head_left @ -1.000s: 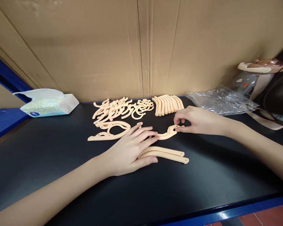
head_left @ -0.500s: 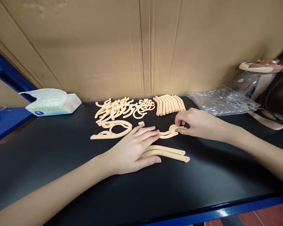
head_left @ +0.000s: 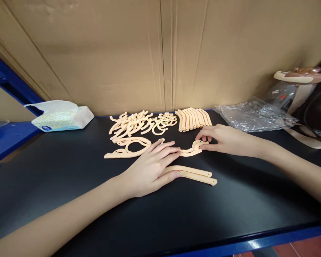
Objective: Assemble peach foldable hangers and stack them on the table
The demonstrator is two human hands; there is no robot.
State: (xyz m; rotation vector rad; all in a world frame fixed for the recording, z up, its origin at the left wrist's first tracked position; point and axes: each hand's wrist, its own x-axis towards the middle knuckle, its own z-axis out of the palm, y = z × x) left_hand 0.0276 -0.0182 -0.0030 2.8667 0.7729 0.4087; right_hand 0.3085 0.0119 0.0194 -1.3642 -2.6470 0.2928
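Observation:
My left hand (head_left: 155, 167) lies palm down with its fingers stretched out. Its fingertips touch the left end of a curved beige plastic hanger piece (head_left: 187, 153), and its thumb rests on two long curved hanger arms (head_left: 198, 175) lying side by side. At the right end of the curved piece, my right hand (head_left: 212, 141) pinches a small beige hanger part (head_left: 197, 144) between thumb and fingers; the exact grip is partly hidden. Left of my left hand lies a folded beige hanger (head_left: 123, 153) with a round opening, partly covered by the hand.
Behind the hands lie a loose pile of beige hooked parts (head_left: 135, 123) and a neat row of curved arms (head_left: 194, 119). A tissue pack (head_left: 62, 116) sits at the back left, a clear plastic bag (head_left: 253, 114) at the back right. Cardboard (head_left: 109, 53) stands behind the black tabletop (head_left: 230, 207).
The view has shifted slightly. My right fingers have moved a little left over the small part, and my left thumb has drawn in onto the long arms.

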